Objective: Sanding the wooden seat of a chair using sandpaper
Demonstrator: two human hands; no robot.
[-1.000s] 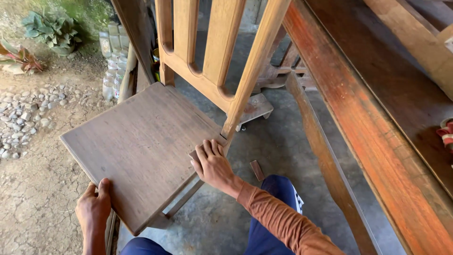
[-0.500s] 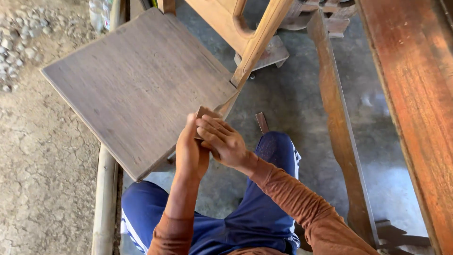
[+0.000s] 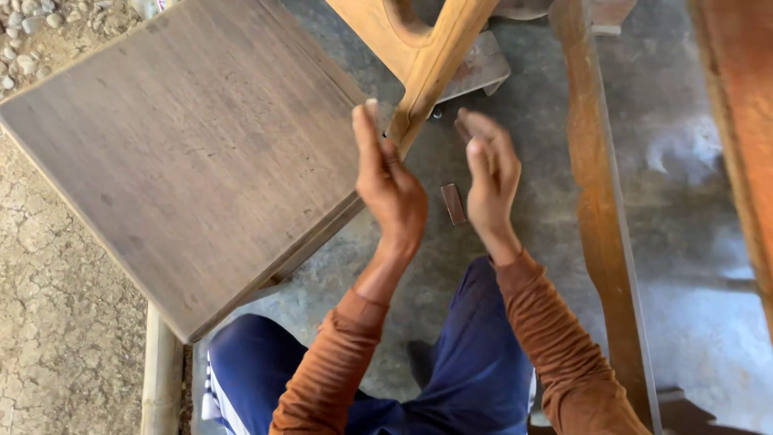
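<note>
Sitting low in blue trousers (image 3: 451, 379). Raising left hand (image 3: 390, 181) flat and open, holding nothing. Lifting right hand (image 3: 489, 173), pinching a small brown piece (image 3: 465, 127) at 12 o'clock. Resting nearby at 10 o'clock, wooden chair seat (image 3: 193, 153). Lying between the hands on the floor (image 3: 523, 105), a little wood block (image 3: 453, 203).

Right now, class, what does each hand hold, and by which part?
The right hand pinches a small brown piece by its end at the fingertips. The left hand is raised, fingers straight, beside the chair seat, holding nothing visible.
</note>
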